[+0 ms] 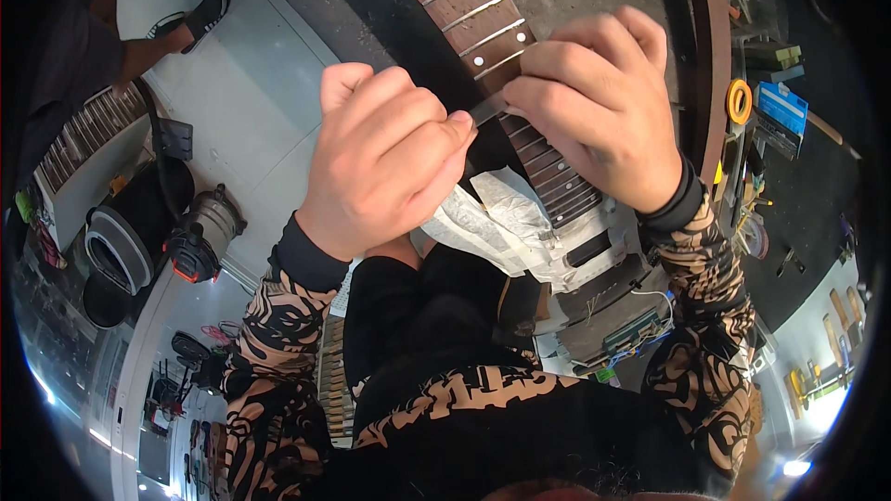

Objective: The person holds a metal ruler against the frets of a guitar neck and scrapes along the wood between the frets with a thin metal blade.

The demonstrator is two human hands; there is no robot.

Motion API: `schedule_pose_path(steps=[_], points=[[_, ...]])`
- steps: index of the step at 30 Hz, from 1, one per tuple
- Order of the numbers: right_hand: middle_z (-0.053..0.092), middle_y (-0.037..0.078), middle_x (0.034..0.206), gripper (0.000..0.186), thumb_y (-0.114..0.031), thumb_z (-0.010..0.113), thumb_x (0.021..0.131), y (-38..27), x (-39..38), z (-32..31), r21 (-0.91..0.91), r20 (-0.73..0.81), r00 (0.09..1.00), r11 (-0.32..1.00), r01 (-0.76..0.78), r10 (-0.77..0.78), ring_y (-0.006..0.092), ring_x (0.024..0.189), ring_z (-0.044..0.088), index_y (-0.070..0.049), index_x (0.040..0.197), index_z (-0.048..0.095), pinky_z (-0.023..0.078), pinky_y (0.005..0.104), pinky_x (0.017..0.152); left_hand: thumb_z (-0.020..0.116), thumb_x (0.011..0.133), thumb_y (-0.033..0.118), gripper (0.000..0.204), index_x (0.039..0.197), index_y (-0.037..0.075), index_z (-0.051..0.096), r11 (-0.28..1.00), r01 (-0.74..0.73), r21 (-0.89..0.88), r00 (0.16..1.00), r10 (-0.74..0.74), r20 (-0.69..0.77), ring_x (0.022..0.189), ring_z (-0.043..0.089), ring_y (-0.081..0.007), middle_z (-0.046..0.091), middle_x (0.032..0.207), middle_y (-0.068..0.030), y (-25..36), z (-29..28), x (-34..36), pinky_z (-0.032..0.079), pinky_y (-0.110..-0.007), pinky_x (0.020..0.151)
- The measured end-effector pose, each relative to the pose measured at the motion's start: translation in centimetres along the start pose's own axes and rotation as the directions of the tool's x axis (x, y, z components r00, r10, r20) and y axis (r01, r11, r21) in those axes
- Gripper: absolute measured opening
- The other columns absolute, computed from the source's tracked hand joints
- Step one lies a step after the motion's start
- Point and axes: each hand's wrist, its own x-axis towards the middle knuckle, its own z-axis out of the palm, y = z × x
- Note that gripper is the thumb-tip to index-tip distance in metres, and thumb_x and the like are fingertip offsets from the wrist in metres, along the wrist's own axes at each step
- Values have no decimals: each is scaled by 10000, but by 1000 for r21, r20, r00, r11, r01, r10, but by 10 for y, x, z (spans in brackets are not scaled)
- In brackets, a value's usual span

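Observation:
A brown guitar neck (469, 9) with metal frets and white dot inlays runs from the top centre down toward my body. My left hand (385, 158) and my right hand (594, 102) are both closed over it, each pinching one end of a thin grey metal strip (489, 109) laid across the fretboard. Below the hands, white masking tape (506, 218) covers the guitar body (603, 288) around the neck's end. Exposed wiring and a green part (631, 334) show in the body's open cavity. Both forearms wear patterned black and tan sleeves.
A dark wooden bench edge (710, 56) runs along the right, with a yellow tape roll (739, 100), a blue box (782, 107) and small tools beyond. On the left floor stand a vacuum cleaner (200, 237) and a round bin (116, 250). Another person's leg and shoe (200, 14) are at top left.

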Motion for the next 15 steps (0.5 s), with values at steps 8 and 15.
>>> schedule_pose_path(steps=[8, 15], points=[[737, -47, 1272, 313, -187, 891, 891, 1, 18, -17, 35, -15, 997, 996, -78, 79, 247, 1133, 695, -218, 1184, 785, 442, 480, 1082, 904, 852, 4, 197, 969, 77, 763, 994, 112, -14, 993, -112, -34, 815, 618, -228, 660, 857, -13, 1, -26, 11, 403, -420, 850], [754, 87, 1329, 520, -109, 941, 892, -33, -44, -77, 297, -36, 800, 771, -564, 599, 269, 1257, 727, -155, 1378, 763, 452, 478, 1182, 735, 1137, 37, 86, 1223, 34, 728, 612, 529, -588, 574, -768, -283, 974, 652, -205, 727, 1128, -117, 37, -83, -71, 505, -316, 984]])
